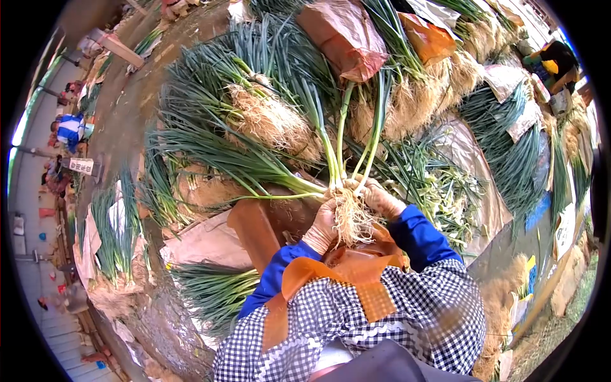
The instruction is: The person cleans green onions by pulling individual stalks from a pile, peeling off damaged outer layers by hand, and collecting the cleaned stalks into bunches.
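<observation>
Just in front of my body, several green onions (332, 157) fan out away from me, their pale roots (352, 219) hanging towards my lap. My left hand (323, 227) is closed around the root end from the left. On the other side, my right hand (382, 200) has its fingers closed on the white stalks just above the roots. Beyond both hands lies a big heap of green onions (210, 89) with a tangled mass of roots (270, 118). An orange-brown plastic sheet (254, 223) lies beneath and beside my left hand.
Loose leaves and trimmings (445, 197) are scattered to the right. A tidy bunch of green onions (213, 290) lies by my left side. More bundles (503, 140) stand at the far right. A brownish-pink sack (344, 38) covers part of the heap. People (69, 132) are at the far left.
</observation>
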The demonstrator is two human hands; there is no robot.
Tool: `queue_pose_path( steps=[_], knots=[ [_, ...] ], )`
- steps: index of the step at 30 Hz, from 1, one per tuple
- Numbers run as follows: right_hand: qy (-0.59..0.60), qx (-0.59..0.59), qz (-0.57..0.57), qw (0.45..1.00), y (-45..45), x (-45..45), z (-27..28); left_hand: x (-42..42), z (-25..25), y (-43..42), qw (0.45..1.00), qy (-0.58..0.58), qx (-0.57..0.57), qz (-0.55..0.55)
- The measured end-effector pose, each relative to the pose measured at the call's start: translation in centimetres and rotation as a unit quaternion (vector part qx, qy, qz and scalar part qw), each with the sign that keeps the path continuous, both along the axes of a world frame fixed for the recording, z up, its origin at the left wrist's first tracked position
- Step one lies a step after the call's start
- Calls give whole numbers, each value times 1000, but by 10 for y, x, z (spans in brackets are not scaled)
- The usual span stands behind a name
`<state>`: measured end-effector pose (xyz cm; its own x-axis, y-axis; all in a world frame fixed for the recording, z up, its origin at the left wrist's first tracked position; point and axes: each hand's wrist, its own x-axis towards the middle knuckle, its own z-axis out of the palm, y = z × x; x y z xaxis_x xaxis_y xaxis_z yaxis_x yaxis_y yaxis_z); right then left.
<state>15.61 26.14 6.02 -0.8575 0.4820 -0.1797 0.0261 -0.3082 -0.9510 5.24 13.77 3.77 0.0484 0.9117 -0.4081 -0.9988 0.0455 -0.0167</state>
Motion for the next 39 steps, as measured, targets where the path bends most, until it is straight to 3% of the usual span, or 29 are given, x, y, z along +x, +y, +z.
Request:
queue_pose_path(
  steps=[1,2,3,4,6,8,9,10,11,12,14,15,16,19,20,21,22,23,24,26,27,28,30,32,34,36,38,39],
  knots=[
    [-94,113,0,989,0,7,1,-3,4,0,998,11,63,-1],
    [-186,224,0,957,0,13,15,-3,11,-2,1000,-6,23,5],
    [-143,339,32,929,1,24,30,-4,4,-3,999,-24,26,4],
    [-288,402,141,858,7,38,30,-5,-4,-4,999,-42,27,-2],
    [-273,335,312,846,4,70,32,-5,-7,-1,1000,-18,-20,-10],
    [-208,320,474,794,16,108,20,0,-7,6,992,52,-115,25],
    [-262,429,466,728,20,91,37,2,-7,8,992,51,-112,21],
    [-333,502,375,704,27,70,54,3,-7,11,987,96,-126,23],
    [-227,462,185,837,34,55,72,4,-8,12,980,141,-141,27],
    [-297,386,41,872,35,29,89,5,-10,14,980,143,-138,28],
    [-281,539,-40,793,42,-12,65,5,-18,12,980,146,-134,20],
    [-266,531,22,804,45,-23,52,5,-24,10,980,151,-132,14],
    [-249,524,82,810,48,-33,44,11,-25,11,965,227,-107,72],
    [-191,535,176,804,42,-39,38,7,-40,8,968,223,-99,58],
    [-215,511,288,781,36,-31,54,2,-44,4,972,207,-107,21],
    [-126,301,288,900,24,-11,69,0,-49,1,975,190,-115,-17],
    [-151,239,334,899,14,8,118,0,-56,4,986,150,-78,-7],
    [-31,206,374,904,22,28,101,-2,-39,6,991,107,-71,-31],
    [-11,160,357,920,28,46,96,-3,-16,6,994,64,-63,-56],
    [-272,66,129,951,26,61,97,-3,-16,9,991,94,-90,-36],
    [-215,148,-19,965,29,63,57,-1,-14,9,989,114,-89,-24],
    [-185,316,-93,926,33,52,39,0,-12,10,987,135,-87,-10],
    [-286,465,-76,834,31,19,59,1,-15,12,984,134,-114,-19],
    [-267,541,-61,795,35,-11,49,3,-1,11,974,178,-141,-4],
    [-224,505,78,830,49,-24,44,5,-15,12,975,178,-130,23],
    [-181,504,82,841,50,-31,31,2,-16,8,974,178,-138,0],
    [-167,317,154,921,44,-18,30,-1,-23,8,972,179,-148,-24],
    [-136,234,208,940,24,-4,70,-3,-33,7,982,150,-111,-18]
  ],
)
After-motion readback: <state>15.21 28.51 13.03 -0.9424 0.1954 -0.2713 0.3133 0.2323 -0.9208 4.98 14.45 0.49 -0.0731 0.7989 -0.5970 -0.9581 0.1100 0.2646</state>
